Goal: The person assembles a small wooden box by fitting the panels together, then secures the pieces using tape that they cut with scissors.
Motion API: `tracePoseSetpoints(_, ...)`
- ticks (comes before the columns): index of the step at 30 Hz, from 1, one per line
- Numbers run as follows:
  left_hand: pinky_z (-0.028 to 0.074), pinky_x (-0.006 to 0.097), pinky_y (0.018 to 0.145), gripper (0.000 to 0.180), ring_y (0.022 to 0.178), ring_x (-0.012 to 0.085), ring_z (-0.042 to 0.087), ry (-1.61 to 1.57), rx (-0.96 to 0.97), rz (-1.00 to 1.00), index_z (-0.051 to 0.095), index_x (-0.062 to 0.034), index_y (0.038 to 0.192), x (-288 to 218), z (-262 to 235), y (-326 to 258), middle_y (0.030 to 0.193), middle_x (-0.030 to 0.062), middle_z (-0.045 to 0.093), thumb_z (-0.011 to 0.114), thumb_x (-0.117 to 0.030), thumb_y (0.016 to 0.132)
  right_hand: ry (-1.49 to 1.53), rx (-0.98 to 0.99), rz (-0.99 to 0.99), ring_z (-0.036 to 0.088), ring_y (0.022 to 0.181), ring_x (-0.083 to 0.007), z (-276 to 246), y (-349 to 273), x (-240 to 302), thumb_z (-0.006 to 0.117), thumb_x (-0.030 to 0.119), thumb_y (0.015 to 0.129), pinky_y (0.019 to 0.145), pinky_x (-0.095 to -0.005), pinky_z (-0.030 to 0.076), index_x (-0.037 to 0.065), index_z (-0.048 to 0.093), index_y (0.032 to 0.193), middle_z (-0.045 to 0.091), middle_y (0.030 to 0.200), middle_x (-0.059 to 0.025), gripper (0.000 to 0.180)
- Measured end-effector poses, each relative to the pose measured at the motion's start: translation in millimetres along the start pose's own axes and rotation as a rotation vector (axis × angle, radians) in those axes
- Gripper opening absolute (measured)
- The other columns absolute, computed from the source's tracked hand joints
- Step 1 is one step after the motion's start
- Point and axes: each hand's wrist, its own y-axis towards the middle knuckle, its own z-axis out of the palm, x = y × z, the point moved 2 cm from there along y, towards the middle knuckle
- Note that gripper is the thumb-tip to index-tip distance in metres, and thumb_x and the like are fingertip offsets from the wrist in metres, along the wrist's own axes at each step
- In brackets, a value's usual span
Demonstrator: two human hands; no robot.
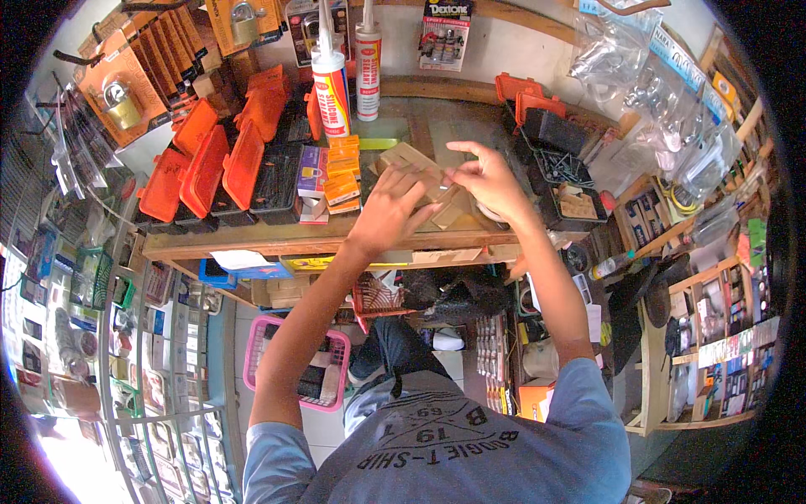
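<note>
Brown cardboard (411, 156) lies on the glass-topped counter in front of me, partly covered by my fingers. My left hand (393, 206) rests over its left side, fingers spread and thumb apart. A second brown flap (454, 210) shows between my hands; whether it belongs to the same piece I cannot tell. At the right side, my right hand (489, 183) has its index finger stretched out, while its thumb pinches against another finger. Something small and pale seems to be at that pinch, too small to name. A pale rounded edge shows under the right wrist.
Left of my hands stand small orange boxes (342, 175), a purple box (312, 172), sealant tubes (331, 92) and black bins with orange lids (201, 168). Black bins of screws (564, 168) stand right. Below the counter is a pink basket (252, 353). Hanging packets (672, 101) crowd the right.
</note>
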Motion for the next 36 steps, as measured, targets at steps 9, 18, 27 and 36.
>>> tracePoseSetpoints(9, 0.042, 0.052, 0.109, 0.043, 0.124, 0.0397, 0.053, -0.010, -0.002, -0.009, 0.061, -0.0061, 0.123, -1, -1, 0, 0.125, 0.0193, 0.062, 0.074, -0.029, 0.089, 0.016, -0.007, -0.057, 0.067, 0.077, -0.0105, 2, -3, 12, 0.069, 0.008, 0.095, 0.070, -0.0265, 0.051, 0.001, 0.053, 0.137, 0.074, 0.086, -0.0087, 0.046)
tracePoseSetpoints(18, 0.043, 0.051, 0.106, 0.039, 0.119, 0.0369, 0.058, 0.042, -0.048, 0.028, 0.063, -0.0046, 0.116, -4, -4, 2, 0.118, 0.0182, 0.064, 0.073, -0.029, 0.088, -0.058, -0.016, 0.026, 0.065, 0.080, -0.0092, 4, 0, 3, 0.070, 0.006, 0.094, 0.075, -0.0253, 0.049, 0.000, 0.053, 0.139, 0.072, 0.085, -0.0083, 0.048)
tracePoseSetpoints(27, 0.044, 0.050, 0.105, 0.033, 0.118, 0.0360, 0.057, 0.054, -0.029, 0.049, 0.065, -0.0075, 0.112, -4, -3, 2, 0.117, 0.0160, 0.063, 0.072, -0.029, 0.089, -0.216, -0.011, -0.027, 0.063, 0.078, -0.0074, 5, -4, 10, 0.069, 0.009, 0.096, 0.073, -0.0250, 0.048, 0.001, 0.053, 0.138, 0.072, 0.083, -0.0068, 0.046)
tracePoseSetpoints(36, 0.044, 0.050, 0.105, 0.035, 0.118, 0.0355, 0.057, 0.092, -0.023, 0.067, 0.065, -0.0114, 0.118, -5, -3, 2, 0.117, 0.0157, 0.063, 0.071, -0.030, 0.089, -0.271, -0.033, -0.035, 0.062, 0.078, -0.0063, 6, -6, 15, 0.069, 0.010, 0.096, 0.072, -0.0253, 0.049, 0.001, 0.055, 0.137, 0.072, 0.082, -0.0062, 0.044)
